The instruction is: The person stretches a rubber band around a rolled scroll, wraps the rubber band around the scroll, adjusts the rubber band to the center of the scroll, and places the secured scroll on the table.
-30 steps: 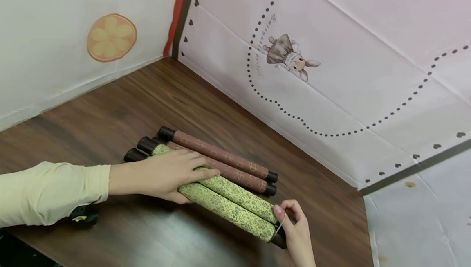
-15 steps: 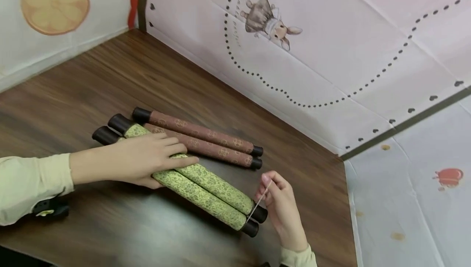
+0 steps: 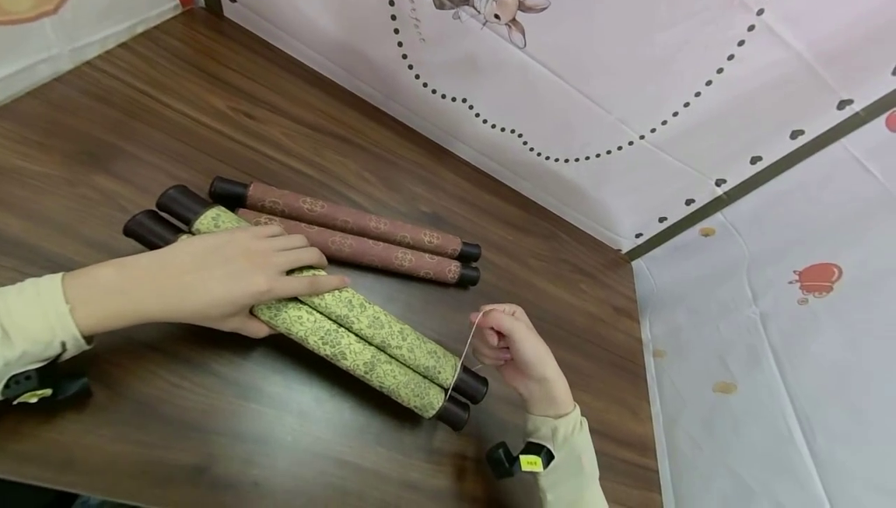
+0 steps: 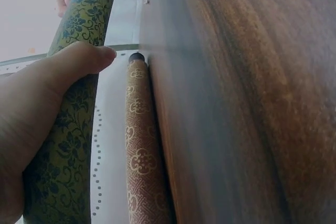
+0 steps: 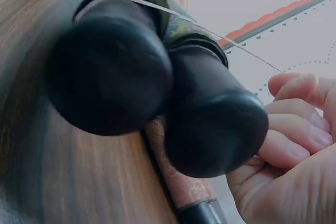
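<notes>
My left hand (image 3: pixel 203 278) grips a green floral scroll (image 3: pixel 381 329) around its middle. Its two rolls lie side by side, with black knobs at both ends. In the left wrist view, the thumb (image 4: pixel 79 61) lies across the green fabric. Beyond the scroll's near-right end, my right hand (image 3: pixel 518 356) pinches a thin pale cord (image 3: pixel 463 351) between thumb and forefinger. The cord is looped around the black end knobs (image 5: pixel 110 74) and drawn taut toward the fingers in the right wrist view. The other right fingers are curled into the palm.
A reddish-brown patterned scroll (image 3: pixel 364 224), also of two rolls with black ends, lies just behind the green one on the dark wooden table (image 3: pixel 280 430). Printed cloth walls (image 3: pixel 595 64) stand along the back and right table edges.
The head view has shifted, so everything sits further left and higher. My right hand has moved away from the knobs, pulling the cord outward. The left hand keeps its grip on the green scroll.
</notes>
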Action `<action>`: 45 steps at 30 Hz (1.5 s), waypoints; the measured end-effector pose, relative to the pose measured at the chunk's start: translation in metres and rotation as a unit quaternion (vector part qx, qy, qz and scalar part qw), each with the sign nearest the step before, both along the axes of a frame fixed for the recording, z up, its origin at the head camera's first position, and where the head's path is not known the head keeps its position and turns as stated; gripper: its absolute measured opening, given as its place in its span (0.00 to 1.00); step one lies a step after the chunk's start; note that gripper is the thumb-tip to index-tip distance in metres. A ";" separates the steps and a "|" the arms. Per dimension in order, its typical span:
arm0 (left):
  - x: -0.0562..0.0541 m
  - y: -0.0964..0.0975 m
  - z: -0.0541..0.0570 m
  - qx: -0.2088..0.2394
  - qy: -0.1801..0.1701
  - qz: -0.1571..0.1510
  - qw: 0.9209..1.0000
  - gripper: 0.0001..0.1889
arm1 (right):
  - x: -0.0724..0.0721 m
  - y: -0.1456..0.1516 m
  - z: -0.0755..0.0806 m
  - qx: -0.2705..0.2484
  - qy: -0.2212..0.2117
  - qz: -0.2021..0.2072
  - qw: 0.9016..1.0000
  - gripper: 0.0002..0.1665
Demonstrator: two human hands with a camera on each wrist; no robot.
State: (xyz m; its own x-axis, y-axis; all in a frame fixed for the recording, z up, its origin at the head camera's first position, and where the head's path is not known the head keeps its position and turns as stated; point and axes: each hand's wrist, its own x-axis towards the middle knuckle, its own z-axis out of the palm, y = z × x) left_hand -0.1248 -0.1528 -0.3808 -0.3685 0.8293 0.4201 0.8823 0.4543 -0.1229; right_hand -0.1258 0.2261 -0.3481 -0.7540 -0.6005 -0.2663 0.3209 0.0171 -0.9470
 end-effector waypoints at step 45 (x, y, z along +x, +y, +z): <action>-0.001 0.000 -0.002 0.010 0.006 0.056 0.998 0.56 | 0.031 -0.035 0.000 0.290 0.532 -0.055 0.794 0.67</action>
State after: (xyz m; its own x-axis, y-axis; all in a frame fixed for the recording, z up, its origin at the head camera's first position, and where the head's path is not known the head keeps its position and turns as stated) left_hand -0.1261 -0.1526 -0.3831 -0.4539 0.7742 0.4411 0.8241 0.5530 -0.1226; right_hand -0.0952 0.1907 -0.3478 -0.7763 -0.5253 0.3485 -0.6258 0.5758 -0.5261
